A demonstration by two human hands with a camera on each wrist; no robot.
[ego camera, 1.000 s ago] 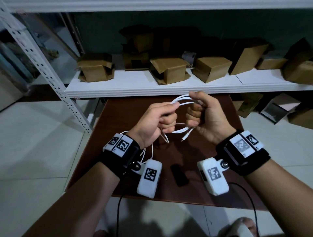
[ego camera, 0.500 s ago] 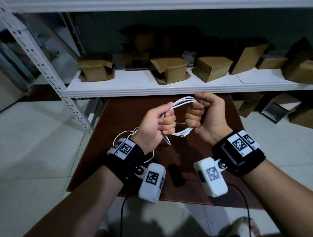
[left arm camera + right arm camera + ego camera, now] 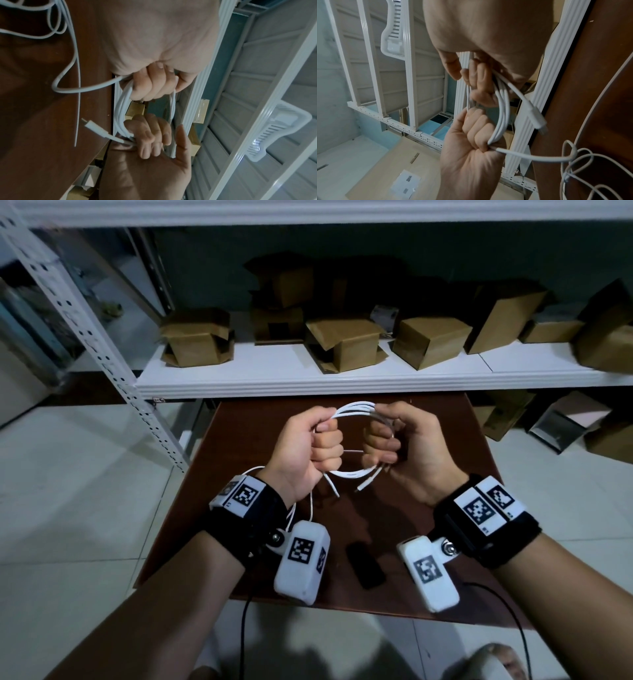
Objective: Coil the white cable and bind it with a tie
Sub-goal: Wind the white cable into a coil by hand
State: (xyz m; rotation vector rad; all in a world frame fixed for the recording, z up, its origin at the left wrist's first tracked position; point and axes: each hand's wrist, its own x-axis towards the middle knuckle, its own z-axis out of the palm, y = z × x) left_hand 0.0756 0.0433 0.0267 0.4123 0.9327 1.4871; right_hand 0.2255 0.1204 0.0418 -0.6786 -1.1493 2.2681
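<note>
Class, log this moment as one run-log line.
stage: coiling | left hand: grips white cable coil | right hand: grips coil | tie: not seen

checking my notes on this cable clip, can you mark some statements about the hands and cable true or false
1. Both hands grip the white cable coil. True: the left hand and right hand each hold a side of the loops.
2. The coil lies flat on the brown table. False: it is held up above the table.
3. One cable plug hangs free below the coil. True.
4. All of the cable is already wound into the coil. False: loose cable trails from the left hand down by the left wrist.
5. The shelf behind the table holds glass bottles. False: it holds cardboard boxes.
</note>
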